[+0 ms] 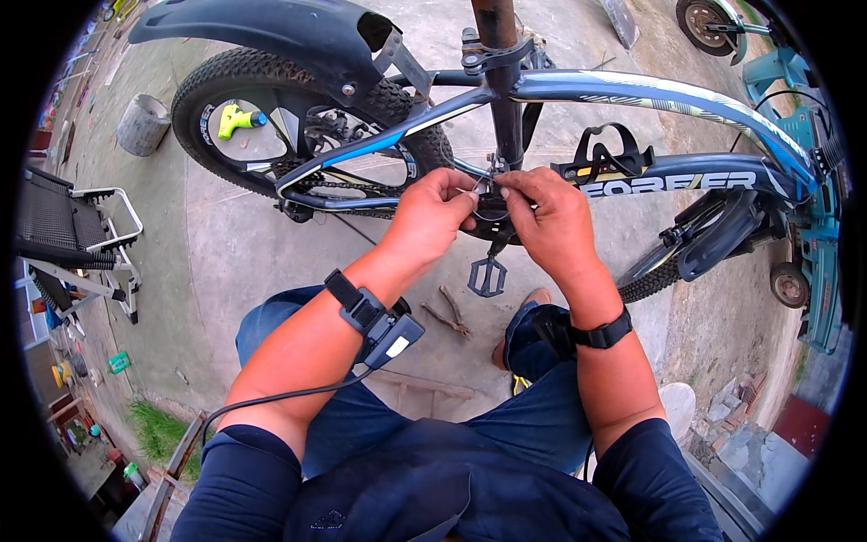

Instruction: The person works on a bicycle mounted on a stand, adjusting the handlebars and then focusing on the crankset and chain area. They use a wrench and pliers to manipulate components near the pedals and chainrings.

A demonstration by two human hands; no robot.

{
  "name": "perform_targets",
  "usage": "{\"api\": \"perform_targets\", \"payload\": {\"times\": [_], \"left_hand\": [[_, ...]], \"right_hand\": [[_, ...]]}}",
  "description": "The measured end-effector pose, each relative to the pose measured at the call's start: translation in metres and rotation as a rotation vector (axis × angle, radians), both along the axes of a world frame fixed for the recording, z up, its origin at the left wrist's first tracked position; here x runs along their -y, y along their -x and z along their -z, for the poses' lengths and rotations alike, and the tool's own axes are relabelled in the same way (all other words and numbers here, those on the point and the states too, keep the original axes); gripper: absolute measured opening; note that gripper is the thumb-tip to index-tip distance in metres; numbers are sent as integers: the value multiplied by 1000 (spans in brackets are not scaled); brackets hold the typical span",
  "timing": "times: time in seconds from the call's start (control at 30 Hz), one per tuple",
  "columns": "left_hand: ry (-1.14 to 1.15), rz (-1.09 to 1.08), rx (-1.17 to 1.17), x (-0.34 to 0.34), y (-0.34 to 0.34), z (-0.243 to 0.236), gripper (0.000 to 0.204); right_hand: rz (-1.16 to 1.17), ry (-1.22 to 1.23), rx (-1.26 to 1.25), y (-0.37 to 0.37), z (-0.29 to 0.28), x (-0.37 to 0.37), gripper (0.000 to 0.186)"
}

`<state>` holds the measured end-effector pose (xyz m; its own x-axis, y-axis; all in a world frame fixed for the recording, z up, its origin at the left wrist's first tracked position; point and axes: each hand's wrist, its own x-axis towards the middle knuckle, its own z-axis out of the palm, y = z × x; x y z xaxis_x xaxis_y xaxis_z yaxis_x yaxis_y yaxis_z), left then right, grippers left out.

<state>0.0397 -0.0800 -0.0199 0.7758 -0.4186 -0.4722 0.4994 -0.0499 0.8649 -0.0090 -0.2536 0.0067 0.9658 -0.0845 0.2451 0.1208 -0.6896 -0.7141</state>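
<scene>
A dark blue bicycle [632, 88] stands across in front of me, its rear wheel [194, 117] to the left. Low on the frame, by the seat tube [508, 117], my left hand [424, 221] pinches a thin metal cable [492, 219] that bends in a small loop. Just to its right, my right hand [558, 221] is closed too, thumb and forefinger pressed together at the same cable. Between the fingertips sits a small metal clamp part [494, 166], partly hidden by them. Below the hands hangs a black pedal [488, 276]; fingers cover some of the crank area.
A black bottle cage [616, 155] sits right of my hands. Behind the rear wheel's spokes shows a yellow-green pistol-shaped tool [237, 121]. A concrete cylinder [143, 125] and folding chair [68, 217] stand left. Sticks [449, 316] lie near my feet; a teal vehicle [817, 280] is at right.
</scene>
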Motion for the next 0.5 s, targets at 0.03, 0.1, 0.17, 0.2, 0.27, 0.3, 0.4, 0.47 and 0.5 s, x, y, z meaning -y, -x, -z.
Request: {"api": "perform_targets", "payload": {"times": [0.03, 0.1, 0.17, 0.2, 0.27, 0.3, 0.4, 0.47, 0.5], "left_hand": [[14, -8, -7, -1, 0, -2, 20], [24, -3, -4, -3, -1, -4, 22], [32, 6, -12, -4, -1, -7, 23], [34, 12, -20, -4, -1, -8, 24], [34, 19, -30, -4, -2, -10, 26], [33, 20, -33, -4, -2, -10, 27], [14, 50, -25, -3, 0, -11, 28], [3, 47, -3, -3, 0, -9, 27], [1, 30, 12, -2, 0, -6, 27]], "right_hand": [[-3, 2, -4, -1, 0, 0, 13], [9, -22, -19, -1, 0, -1, 13], [39, -74, -42, -1, 0, -2, 12], [46, -101, -60, -1, 1, -2, 12], [60, -155, -96, -1, 2, -2, 12], [58, -134, -87, -1, 1, -1, 12], [54, -61, -49, -3, 0, 1, 12], [57, 3, -8, -5, 1, 2, 11], [58, 40, 11, -5, 0, 3, 11]]}}
